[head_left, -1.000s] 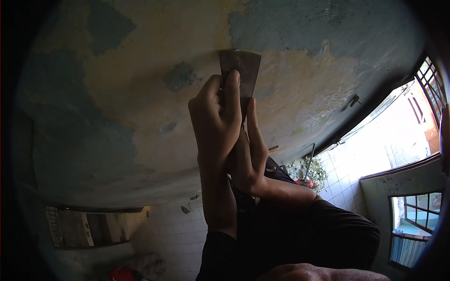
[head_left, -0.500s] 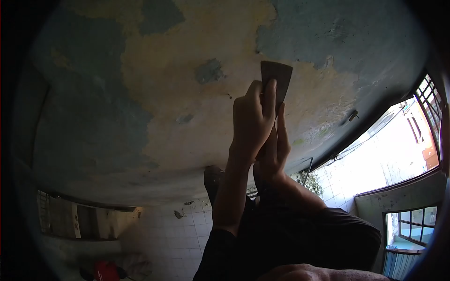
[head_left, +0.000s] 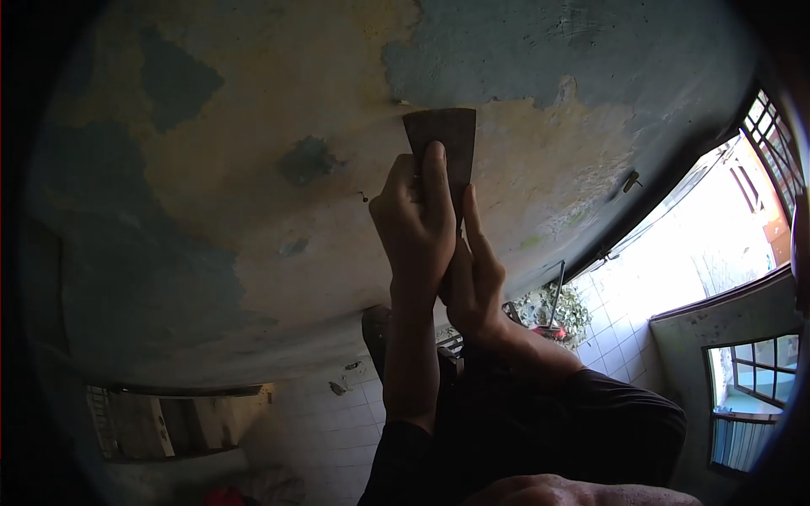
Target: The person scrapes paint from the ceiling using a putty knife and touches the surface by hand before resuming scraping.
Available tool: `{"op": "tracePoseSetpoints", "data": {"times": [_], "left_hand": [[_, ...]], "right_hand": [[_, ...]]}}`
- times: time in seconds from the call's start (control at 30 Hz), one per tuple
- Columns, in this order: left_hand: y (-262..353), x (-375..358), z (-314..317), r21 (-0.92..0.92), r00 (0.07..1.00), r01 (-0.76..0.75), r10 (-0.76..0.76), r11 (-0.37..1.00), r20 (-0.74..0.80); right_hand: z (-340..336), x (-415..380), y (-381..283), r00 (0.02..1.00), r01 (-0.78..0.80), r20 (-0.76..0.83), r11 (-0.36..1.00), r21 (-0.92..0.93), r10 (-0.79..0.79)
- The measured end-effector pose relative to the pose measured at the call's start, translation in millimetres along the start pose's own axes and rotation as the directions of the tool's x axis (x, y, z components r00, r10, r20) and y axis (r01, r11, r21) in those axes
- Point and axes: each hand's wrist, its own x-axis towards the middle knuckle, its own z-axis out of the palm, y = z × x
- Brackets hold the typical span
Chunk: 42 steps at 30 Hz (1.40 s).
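A flat, dark scraper (head_left: 456, 139) with a flared blade lies against the wall (head_left: 278, 223), its wide edge pointing up just below a border of blue-grey paint (head_left: 540, 59). My left hand (head_left: 418, 207) is closed around the scraper's lower blade, thumb pressed flat along its face. Just under it on the right, my right hand (head_left: 477, 282) is closed at the scraper's lower end, with one finger extended up along the blade's side. Both hands cover the handle. Bare yellowish plaster surrounds the blade, and an island of blue-grey paint (head_left: 310, 160) sits to the left.
A small nail or hook (head_left: 365, 197) sticks out of the wall left of my left hand. Paint debris (head_left: 569, 312) lies on the tiled floor (head_left: 620, 337), beside a long thin handle (head_left: 557, 291). A bright doorway (head_left: 675, 244) opens at right; a window (head_left: 764, 371) is below it.
My view has shifted, so the wall patches sit further left. Both hands and the scraper have moved left in view, and the blade leans less to the right.
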Motion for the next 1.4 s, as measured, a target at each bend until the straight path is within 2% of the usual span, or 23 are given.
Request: {"op": "tracePoseSetpoints", "data": {"times": [0.07, 0.13, 0.2, 0.27, 0.37, 0.43, 0.5, 0.53, 0.57, 0.6, 0.67, 0.77, 0.83, 0.87, 0.93, 1.07, 1.13, 1.17, 1.23, 1.27, 1.33, 1.37, 1.4], "left_hand": [[9, 14, 3, 0.023, 0.999, -0.050, 0.050, 0.998, -0.008], [29, 35, 10, -0.006, 0.977, -0.203, 0.202, 0.979, -0.072], [43, 41, 14, 0.020, 0.968, -0.241, 0.242, 0.970, -0.065], [43, 39, 19, 0.053, 0.959, -0.280, 0.282, 0.958, -0.020], [22, 8, 18, 0.058, 0.982, -0.189, 0.189, 0.980, 0.015], [3, -13, 13, 0.010, 1.000, 0.006, -0.006, 1.000, 0.014], [-6, -25, 6, 0.017, 0.998, 0.060, -0.060, 0.998, -0.021], [-10, -27, 1, 0.023, 0.992, 0.115, -0.114, 0.993, -0.057], [-13, -26, -3, -0.062, 0.983, 0.178, -0.181, 0.982, -0.038], [-12, -21, -5, -0.063, 0.982, 0.180, -0.183, 0.982, -0.040], [-1, -10, -9, -0.026, 0.994, 0.079, -0.080, 0.997, -0.067], [5, -4, -15, -0.019, 0.997, 0.070, -0.071, 0.997, -0.036], [2, -8, -16, -0.003, 0.997, 0.061, -0.061, 0.998, -0.050], [0, -8, -16, 0.011, 0.996, 0.054, -0.053, 0.998, -0.066], [2, -1, -15, -0.004, 0.997, 0.052, -0.052, 0.999, -0.066], [6, 7, -25, 0.030, 0.998, 0.068, -0.068, 0.997, 0.001], [4, 13, -32, 0.041, 0.999, 0.041, -0.043, 0.998, 0.029], [4, 14, -36, 0.045, 0.998, 0.013, -0.016, 0.999, 0.057], [15, 21, -46, 0.107, 0.994, 0.011, -0.022, 0.994, 0.106], [20, 24, -51, 0.170, 0.988, 0.006, -0.032, 0.985, 0.151], [20, 30, -56, 0.159, 0.987, -0.043, 0.018, 0.986, 0.157], [19, 31, -59, 0.163, 0.983, -0.082, 0.052, 0.983, 0.176], [16, 33, -61, 0.168, 0.977, -0.124, 0.091, 0.978, 0.195]], "right_hand": [[1, 20, -10, 0.995, -0.093, -0.016, 0.994, 0.062, 0.094], [-5, 44, -17, 0.998, -0.031, -0.047, 0.994, 0.102, 0.036], [-17, 56, -20, 1.000, 0.006, 0.008, 0.993, 0.115, -0.007], [-18, 53, -23, 1.000, 0.022, -0.023, 0.975, 0.220, -0.017], [-17, 22, -3, 0.999, -0.028, 0.022, 0.990, 0.137, 0.026], [-17, -4, 10, 0.996, -0.078, 0.051, 0.994, 0.072, 0.074], [-17, -19, 11, 0.981, -0.173, 0.085, 0.985, -0.007, 0.173], [-16, -19, 11, 0.980, -0.178, 0.086, 0.984, -0.010, 0.178], [-14, -18, 10, 0.987, -0.103, 0.116, 0.994, -0.046, 0.108], [-11, -14, 6, 0.988, -0.023, 0.150, 0.997, -0.079, 0.034], [-3, -7, -3, 0.986, -0.058, 0.153, 0.998, -0.033, 0.062], [6, -7, -9, 0.996, -0.038, 0.078, 0.999, 0.035, 0.035], [8, -11, -17, 0.983, -0.178, 0.064, 0.977, 0.117, 0.172], [8, -7, -13, 0.984, -0.176, 0.062, 0.977, 0.119, 0.169], [4, 0, -3, 0.967, 0.233, 0.153, 0.953, -0.195, -0.205], [17, -5, -12, 0.986, 0.135, 0.120, 0.981, -0.138, -0.119], [24, -8, -13, 0.970, 0.233, 0.147, 0.920, -0.315, -0.195], [31, -12, -14, 0.971, 0.227, 0.148, 0.921, -0.317, -0.188], [51, -14, -15, 0.998, 0.064, 0.000, 0.980, -0.189, -0.066], [58, -13, -21, 0.998, 0.069, 0.007, 0.979, -0.192, -0.069], [68, -7, -34, 0.995, -0.050, -0.072, 0.967, 0.249, 0.070], [74, -7, -30, 0.995, 0.003, -0.101, 0.976, 0.220, 0.020], [77, -6, -32, 0.993, -0.056, -0.082, 0.946, 0.320, 0.086]]}}
